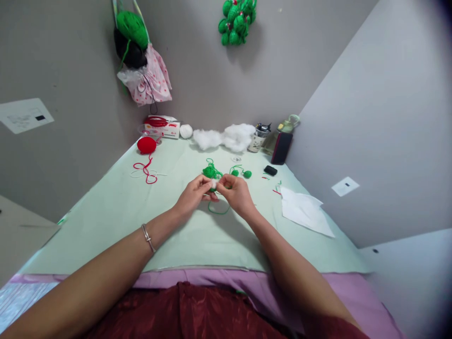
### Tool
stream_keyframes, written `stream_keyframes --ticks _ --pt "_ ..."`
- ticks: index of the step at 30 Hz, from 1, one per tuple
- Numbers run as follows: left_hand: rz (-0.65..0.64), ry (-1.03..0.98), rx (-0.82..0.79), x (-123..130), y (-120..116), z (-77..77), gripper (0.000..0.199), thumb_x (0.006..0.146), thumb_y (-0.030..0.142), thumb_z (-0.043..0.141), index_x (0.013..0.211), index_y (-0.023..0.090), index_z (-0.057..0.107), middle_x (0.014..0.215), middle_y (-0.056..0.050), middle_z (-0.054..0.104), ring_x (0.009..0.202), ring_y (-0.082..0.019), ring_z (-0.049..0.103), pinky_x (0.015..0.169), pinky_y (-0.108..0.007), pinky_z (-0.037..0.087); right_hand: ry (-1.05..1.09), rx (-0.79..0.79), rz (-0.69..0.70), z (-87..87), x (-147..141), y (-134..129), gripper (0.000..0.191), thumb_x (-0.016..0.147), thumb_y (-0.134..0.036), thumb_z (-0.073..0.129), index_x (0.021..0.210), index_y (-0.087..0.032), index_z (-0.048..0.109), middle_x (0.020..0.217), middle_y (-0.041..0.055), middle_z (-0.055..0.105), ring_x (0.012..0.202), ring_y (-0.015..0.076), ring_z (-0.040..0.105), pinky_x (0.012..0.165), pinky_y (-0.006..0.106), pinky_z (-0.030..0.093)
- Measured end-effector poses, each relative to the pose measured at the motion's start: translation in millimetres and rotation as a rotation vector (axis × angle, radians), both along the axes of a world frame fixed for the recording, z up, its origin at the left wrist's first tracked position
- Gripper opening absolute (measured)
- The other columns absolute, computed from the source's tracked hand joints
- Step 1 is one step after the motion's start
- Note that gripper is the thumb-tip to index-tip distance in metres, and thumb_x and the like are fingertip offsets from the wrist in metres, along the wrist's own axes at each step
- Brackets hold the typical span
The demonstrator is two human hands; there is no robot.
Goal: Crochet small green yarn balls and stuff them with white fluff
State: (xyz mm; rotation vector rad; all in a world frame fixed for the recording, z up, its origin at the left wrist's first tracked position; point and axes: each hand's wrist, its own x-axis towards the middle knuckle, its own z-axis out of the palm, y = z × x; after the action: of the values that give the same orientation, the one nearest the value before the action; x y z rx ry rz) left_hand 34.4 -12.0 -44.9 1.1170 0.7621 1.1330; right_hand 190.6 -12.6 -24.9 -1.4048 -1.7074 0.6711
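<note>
Over the middle of the table, my left hand is closed on a small green crocheted piece with white stuffing showing at its top. My right hand pinches at the stuffing from the right side. A strand of green yarn hangs in a loop below the hands. Just beyond the fingers lies a green yarn ball. Two small green crocheted balls, one of them at the right, rest behind my right hand.
Red yarn sits at the left, near a box with red scissors. White stuffing clumps, a pen cup and a phone line the back. White sheets lie at the right. Green items hang on the wall.
</note>
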Motion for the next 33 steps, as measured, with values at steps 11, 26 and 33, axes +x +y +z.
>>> stream_keyframes --ticks 11,26,33 --pt "0.026 0.042 0.013 -1.8 7.3 -7.0 0.022 0.075 0.029 0.075 0.079 0.018 0.056 0.07 0.005 0.058 0.051 -0.008 0.057 0.058 -0.029 0.06 0.11 -0.124 0.213 10.4 -1.4 -11.8 0.029 0.085 -0.04 0.06 0.066 -0.02 0.053 0.062 -0.004 0.048 0.06 0.0118 0.038 0.058 0.028 0.028" --pt "0.105 0.092 0.17 -1.0 -0.8 -2.1 0.025 0.077 0.026 0.077 0.091 0.019 0.057 0.089 0.003 0.061 0.074 -0.012 0.067 0.068 -0.026 0.059 0.385 -0.232 0.089 0.8 -5.5 -3.8 0.034 0.07 -0.043 0.074 0.06 -0.02 0.052 0.051 -0.008 0.039 0.05 0.0076 0.028 0.052 0.026 0.02" --pt "-0.007 0.064 0.088 -9.8 1.1 4.0 0.023 0.083 0.034 0.071 0.095 0.017 0.061 0.088 0.001 0.065 0.075 -0.013 0.069 0.08 -0.034 0.063 0.221 -0.11 0.034 -0.6 -5.0 -5.2 0.031 0.074 -0.043 0.069 0.061 -0.02 0.051 0.052 -0.0075 0.039 0.053 0.009 0.03 0.054 0.027 0.021"
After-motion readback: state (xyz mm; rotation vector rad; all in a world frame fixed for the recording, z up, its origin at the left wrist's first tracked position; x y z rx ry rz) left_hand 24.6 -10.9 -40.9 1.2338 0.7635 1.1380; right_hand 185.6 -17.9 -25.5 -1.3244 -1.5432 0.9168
